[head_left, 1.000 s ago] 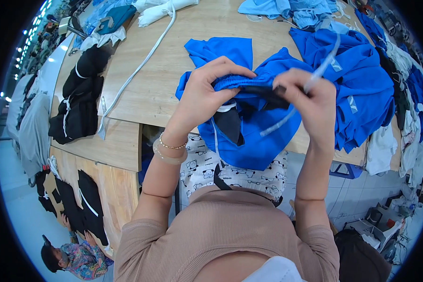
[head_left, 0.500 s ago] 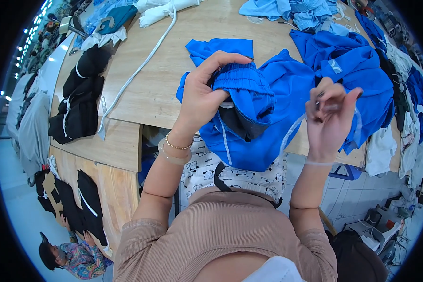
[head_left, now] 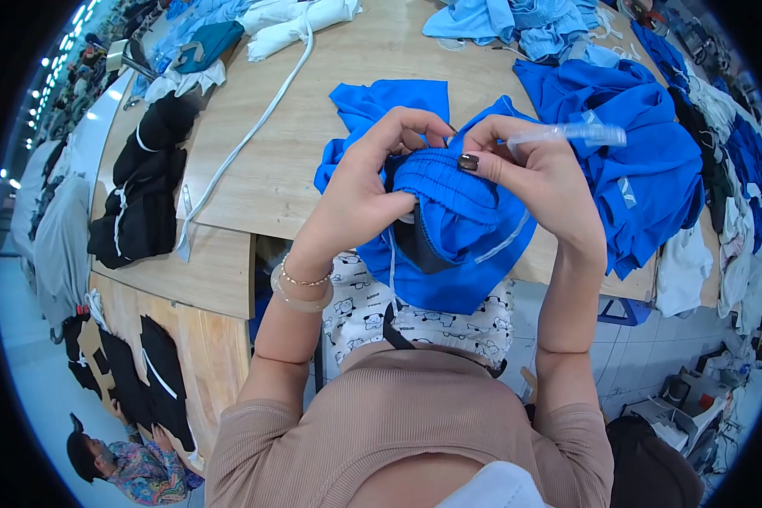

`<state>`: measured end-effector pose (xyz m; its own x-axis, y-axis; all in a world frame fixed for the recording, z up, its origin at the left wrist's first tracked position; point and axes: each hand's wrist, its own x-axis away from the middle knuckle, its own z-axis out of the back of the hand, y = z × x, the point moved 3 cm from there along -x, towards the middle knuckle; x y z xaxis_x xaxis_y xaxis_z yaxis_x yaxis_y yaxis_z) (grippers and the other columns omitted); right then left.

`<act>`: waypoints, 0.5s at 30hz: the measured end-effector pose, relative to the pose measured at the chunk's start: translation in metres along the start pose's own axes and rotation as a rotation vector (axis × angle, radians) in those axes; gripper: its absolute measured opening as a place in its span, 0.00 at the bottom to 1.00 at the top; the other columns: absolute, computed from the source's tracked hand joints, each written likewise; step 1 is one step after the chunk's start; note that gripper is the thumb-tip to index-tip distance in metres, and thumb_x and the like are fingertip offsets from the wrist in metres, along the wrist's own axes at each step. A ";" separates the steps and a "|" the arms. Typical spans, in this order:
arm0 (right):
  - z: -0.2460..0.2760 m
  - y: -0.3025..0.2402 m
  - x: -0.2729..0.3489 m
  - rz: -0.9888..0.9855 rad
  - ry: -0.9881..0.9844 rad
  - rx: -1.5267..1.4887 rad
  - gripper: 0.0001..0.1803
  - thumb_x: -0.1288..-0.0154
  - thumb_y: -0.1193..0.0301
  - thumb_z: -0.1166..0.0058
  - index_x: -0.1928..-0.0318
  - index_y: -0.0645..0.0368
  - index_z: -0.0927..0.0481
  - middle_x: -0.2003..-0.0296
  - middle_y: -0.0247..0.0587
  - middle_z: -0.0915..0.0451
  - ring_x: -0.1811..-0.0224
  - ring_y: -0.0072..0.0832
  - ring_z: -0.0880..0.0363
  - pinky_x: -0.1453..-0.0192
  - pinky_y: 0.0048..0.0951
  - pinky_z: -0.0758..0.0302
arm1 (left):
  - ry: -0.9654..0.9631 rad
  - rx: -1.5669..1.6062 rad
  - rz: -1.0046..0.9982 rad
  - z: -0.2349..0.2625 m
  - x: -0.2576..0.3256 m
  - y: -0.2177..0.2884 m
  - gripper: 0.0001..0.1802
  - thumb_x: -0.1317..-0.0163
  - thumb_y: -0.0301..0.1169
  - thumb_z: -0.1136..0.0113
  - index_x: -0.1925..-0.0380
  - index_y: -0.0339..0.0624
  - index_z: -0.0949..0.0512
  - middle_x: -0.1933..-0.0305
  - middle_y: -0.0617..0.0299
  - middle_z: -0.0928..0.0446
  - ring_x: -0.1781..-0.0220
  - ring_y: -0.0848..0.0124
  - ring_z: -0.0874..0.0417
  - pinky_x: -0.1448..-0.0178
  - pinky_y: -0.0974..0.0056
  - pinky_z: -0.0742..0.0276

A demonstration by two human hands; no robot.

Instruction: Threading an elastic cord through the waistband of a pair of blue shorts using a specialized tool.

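At the near edge of the wooden table (head_left: pixel 262 182), the left hand (head_left: pixel 364 190) and right hand (head_left: pixel 533 173) pinched the gathered waistband of the blue shorts (head_left: pixel 457 229), a pale drawstring (head_left: pixel 576 134) apparently only partly threaded, the blue pile (head_left: pixel 643 161) waiting.
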<state>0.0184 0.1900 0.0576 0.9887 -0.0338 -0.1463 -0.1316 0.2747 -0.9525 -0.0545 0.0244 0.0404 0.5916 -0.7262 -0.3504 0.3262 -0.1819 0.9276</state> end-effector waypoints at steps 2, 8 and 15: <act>0.000 -0.001 -0.003 0.087 0.024 0.079 0.04 0.40 0.76 0.46 0.66 0.63 0.25 0.76 0.32 0.31 0.74 0.18 0.36 0.71 0.19 0.38 | -0.003 0.002 -0.025 0.003 -0.001 -0.001 0.24 0.61 0.16 0.53 0.58 0.38 0.27 0.57 0.64 0.27 0.55 0.71 0.25 0.46 0.70 0.33; -0.007 -0.029 0.019 0.261 0.175 0.431 0.14 0.50 0.72 0.37 0.62 0.58 0.24 0.70 0.37 0.28 0.74 0.29 0.27 0.71 0.27 0.31 | 0.070 -0.002 -0.001 0.007 0.000 -0.006 0.17 0.57 0.18 0.49 0.63 0.38 0.26 0.58 0.64 0.28 0.57 0.74 0.26 0.52 0.70 0.31; -0.023 -0.023 0.017 0.422 0.248 0.744 0.09 0.48 0.75 0.43 0.63 0.56 0.23 0.70 0.37 0.25 0.74 0.35 0.23 0.74 0.31 0.27 | -0.025 -0.175 0.055 0.003 0.002 -0.002 0.17 0.54 0.23 0.44 0.59 0.41 0.26 0.54 0.62 0.28 0.50 0.69 0.27 0.48 0.66 0.32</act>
<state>0.0371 0.1613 0.0712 0.8130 0.0277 -0.5817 -0.3149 0.8612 -0.3990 -0.0566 0.0215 0.0384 0.5946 -0.7483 -0.2941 0.4184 -0.0243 0.9079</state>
